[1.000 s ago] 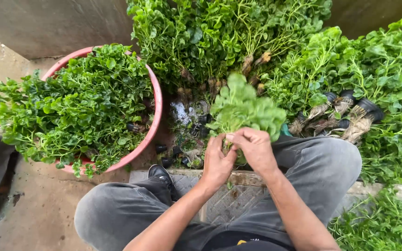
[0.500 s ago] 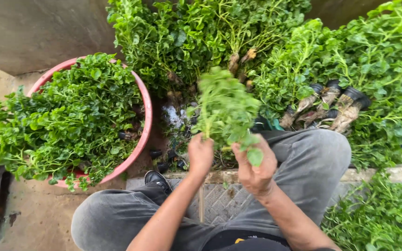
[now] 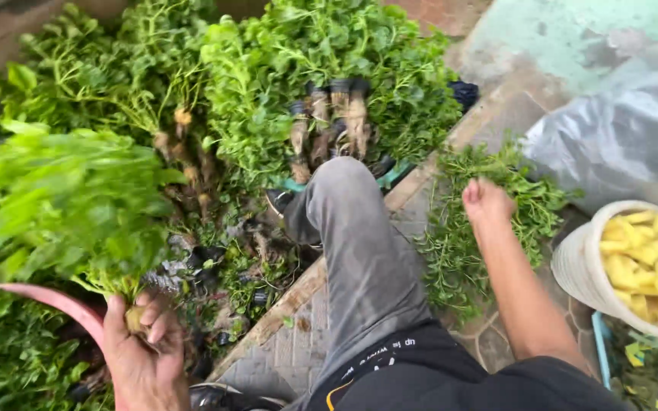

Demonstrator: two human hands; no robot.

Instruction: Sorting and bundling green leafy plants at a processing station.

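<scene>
We hold a bunch of leafy greens [image 3: 62, 205] in our left hand [image 3: 142, 354], the fingers [image 3: 163, 323] clamped around its stem end, where a pale root stub shows between them. The leaves fan up and away from those fingers, blurred, and they cover much of the left side of the view. Just beside the left fingers, on the thumb side, runs the curved rim of a pink basin [image 3: 47, 298], and more greens lie below that rim.

Our right hand [image 3: 485, 202] is well apart from the left, out past our grey trouser leg [image 3: 359, 259], which lies between the two hands. The right fingers are curled together into a loose fist; we cannot tell whether they grip anything. Under and around that fist lies a loose pile of thin-stemmed sprigs [image 3: 481, 228] on the paved floor [image 3: 283, 358].

Beyond both hands, a heap of bundled greens [image 3: 283, 84] lies with the root ends tied by dark bands [image 3: 333, 114], the roots pointing back toward our knee. To the outer side of the right fingers, near but not touching, stands a white sack [image 3: 584, 266] filled with yellow cut pieces [image 3: 645, 262]. Farther out from it rests a crumpled grey plastic sheet [image 3: 618, 137].
</scene>
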